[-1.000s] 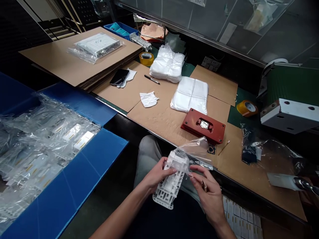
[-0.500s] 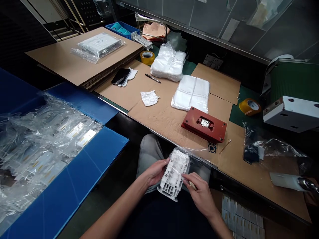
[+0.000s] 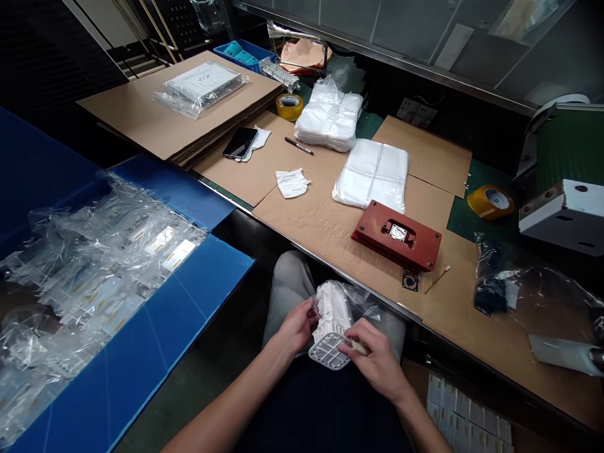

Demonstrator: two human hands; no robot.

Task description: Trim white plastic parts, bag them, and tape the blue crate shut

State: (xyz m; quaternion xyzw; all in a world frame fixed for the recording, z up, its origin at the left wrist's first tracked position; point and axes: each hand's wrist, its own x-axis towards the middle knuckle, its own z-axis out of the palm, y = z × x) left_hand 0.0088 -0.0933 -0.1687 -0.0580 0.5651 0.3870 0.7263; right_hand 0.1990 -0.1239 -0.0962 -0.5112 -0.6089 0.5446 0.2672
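Over my lap, a white molded plastic part (image 3: 331, 314) is partly inside a clear plastic bag (image 3: 361, 303). Its slotted, rounded end plate sticks out toward me. My left hand (image 3: 297, 324) grips the part and bag from the left, fingers closed around the side. On the other side, my right hand (image 3: 375, 352) is closed with fingertips at the end plate's right edge. A short beige stick-like tool (image 3: 359, 346) shows in that hand's grasp; most of it is hidden by the fingers.
A red block fixture (image 3: 397, 238) lies near the bench edge, with a cotton swab (image 3: 438, 279) beside it. White bag stacks (image 3: 372, 173), tape (image 3: 491, 201) and a phone (image 3: 240, 143) lie on the cardboard. At left, a blue box (image 3: 202, 283) holds bagged parts.
The white part has turned so that its end plate now faces me. My right hand has shifted to that plate's edge. The whole view has swung slightly left.
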